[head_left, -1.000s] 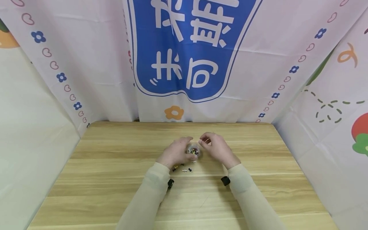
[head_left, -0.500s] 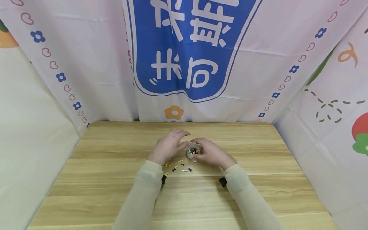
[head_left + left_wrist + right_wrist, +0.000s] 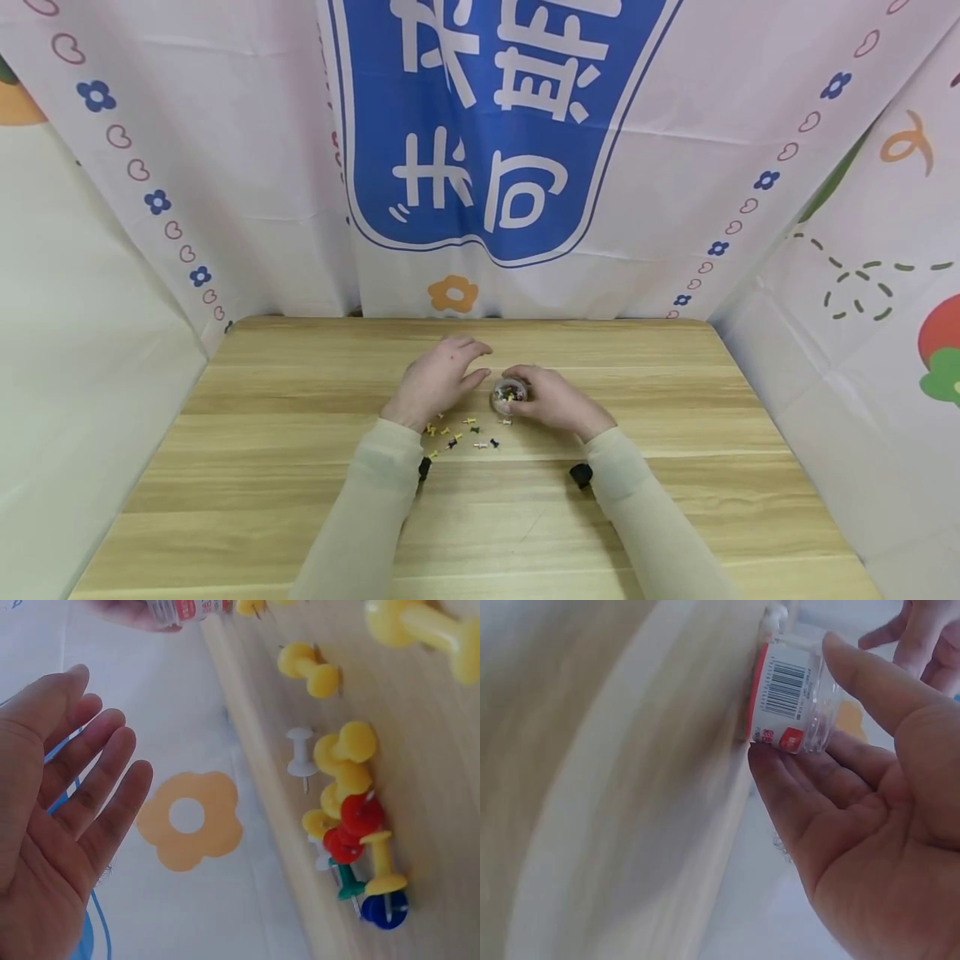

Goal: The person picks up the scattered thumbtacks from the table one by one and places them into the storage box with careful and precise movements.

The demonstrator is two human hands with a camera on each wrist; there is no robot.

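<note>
My right hand (image 3: 558, 404) grips a small clear round jar (image 3: 508, 387), fingers and thumb around its side. The jar stands upright, with colourful push pins inside. In the right wrist view the jar's label (image 3: 786, 686) shows a barcode and a red edge. Left of it, my left hand (image 3: 433, 385) hovers with relaxed fingers and nothing in them, its thumb apart from the jar. Loose push pins lie beneath and in front of that hand, among them a yellow pin (image 3: 310, 670), a red pin (image 3: 363, 814), a green pin (image 3: 348, 882) and a blue pin (image 3: 385, 910).
The wooden table (image 3: 675, 500) reaches back to a printed cloth (image 3: 300, 250) hanging behind it. A white pin (image 3: 481, 446) and a dark blue pin (image 3: 495, 442) lie in front of the jar. Another white pin (image 3: 507, 422) lies close to its base.
My left hand has come off the jar and moved left, exposing more loose pins. My right hand has moved in and taken hold of the jar, which has shifted slightly right.
</note>
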